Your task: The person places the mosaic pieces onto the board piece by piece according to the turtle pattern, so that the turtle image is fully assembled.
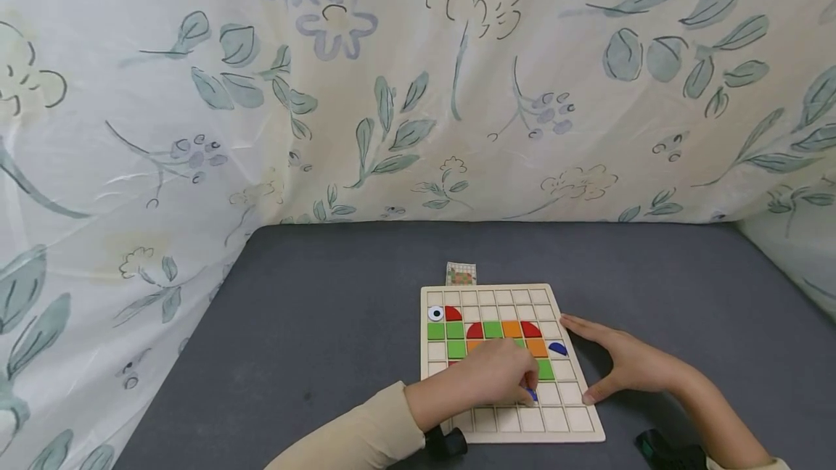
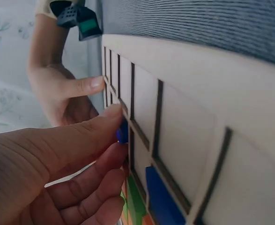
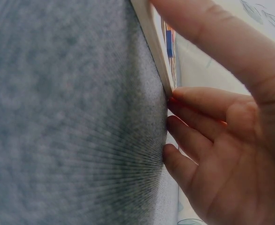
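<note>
A wooden grid board (image 1: 525,419) lies on the dark grey table, with coloured flat tiles in its cells. My left hand (image 1: 499,374) reaches over the lower middle of the grid and pinches a small blue tile (image 1: 532,394) between thumb and fingers. In the left wrist view that blue tile (image 2: 122,131) is partly covered by the fingertips, and another blue tile (image 2: 163,199) sits in a cell nearby. My right hand (image 1: 636,363) rests against the board's right edge, thumb and fingers spread and fairly straight. Part of the tile pattern is hidden under my left hand.
Green (image 1: 436,331), orange (image 1: 511,329) and red tiles (image 1: 531,329) and a round eye tile (image 1: 435,313) fill cells in the upper grid. A half-round blue tile (image 1: 558,348) is at the right. A small picture card (image 1: 461,274) lies behind the board. Floral cloth (image 1: 405,93) hangs beyond the table.
</note>
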`<state>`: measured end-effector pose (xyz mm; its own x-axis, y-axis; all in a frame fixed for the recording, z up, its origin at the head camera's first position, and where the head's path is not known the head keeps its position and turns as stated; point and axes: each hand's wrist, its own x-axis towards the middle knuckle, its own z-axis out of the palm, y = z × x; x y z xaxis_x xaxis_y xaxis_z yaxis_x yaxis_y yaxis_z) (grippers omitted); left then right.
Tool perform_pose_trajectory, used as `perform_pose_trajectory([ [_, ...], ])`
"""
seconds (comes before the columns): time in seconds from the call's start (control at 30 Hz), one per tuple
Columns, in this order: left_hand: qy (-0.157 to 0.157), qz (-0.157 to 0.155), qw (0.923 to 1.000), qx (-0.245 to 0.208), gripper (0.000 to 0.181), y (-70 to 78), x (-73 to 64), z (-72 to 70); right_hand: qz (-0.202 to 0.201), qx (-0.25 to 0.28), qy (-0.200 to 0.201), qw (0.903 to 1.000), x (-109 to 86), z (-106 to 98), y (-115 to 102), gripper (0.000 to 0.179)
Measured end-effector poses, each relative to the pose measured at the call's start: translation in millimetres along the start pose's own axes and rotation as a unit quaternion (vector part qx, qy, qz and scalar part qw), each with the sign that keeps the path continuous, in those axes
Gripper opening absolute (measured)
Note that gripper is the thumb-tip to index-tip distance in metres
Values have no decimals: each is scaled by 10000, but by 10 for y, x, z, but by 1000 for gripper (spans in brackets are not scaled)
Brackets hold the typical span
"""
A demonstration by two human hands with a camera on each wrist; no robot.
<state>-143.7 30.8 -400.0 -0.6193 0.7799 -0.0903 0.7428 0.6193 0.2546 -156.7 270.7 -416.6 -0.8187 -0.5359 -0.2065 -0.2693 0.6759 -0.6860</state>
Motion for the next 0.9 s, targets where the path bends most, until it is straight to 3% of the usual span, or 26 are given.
perform_pose_trajectory([
  [0.2,45,-78,10000,-1,13,-4,-7,35,-25,-9,32,10000,-11,8,13,110],
  [0.67,110,104,9999,15,12,7,-33,74,26,65,18,10000,-4,23,15,108],
  [0.9,-41,93,9999,-27,14,-7,-47,61,-68,34,57,10000,3,18,22,107],
])
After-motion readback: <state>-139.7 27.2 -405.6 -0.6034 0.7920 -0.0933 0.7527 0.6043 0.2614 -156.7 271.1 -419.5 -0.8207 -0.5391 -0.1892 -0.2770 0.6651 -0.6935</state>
